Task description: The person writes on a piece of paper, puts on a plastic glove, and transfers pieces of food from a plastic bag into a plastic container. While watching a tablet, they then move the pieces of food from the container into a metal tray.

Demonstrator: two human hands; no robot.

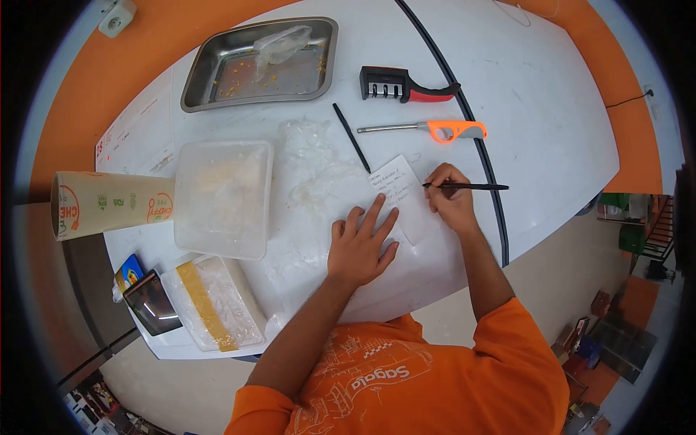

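Note:
A slip of white paper [407, 210] with lines of handwriting lies at a slant on the white table. My left hand [362, 246] rests with spread fingers on the table, its fingertips at the paper's left edge. In my right hand [451, 197] a black pen [475, 186] is pinched, its tip over the right side of the paper. A thin black stick-like item [351, 138], perhaps a pen cap or second pen, lies above the paper's top left corner. An orange lighter [453, 130] lies above my right hand.
A metal tray [330, 69] holding a plastic bag and crumbs is at the back left. Near it are a knife sharpener [395, 84], a lidded plastic box [223, 199], a paper roll [116, 205], a taped package [214, 303] and a dark-screened device [152, 303]. A black strip [471, 116] crosses the table.

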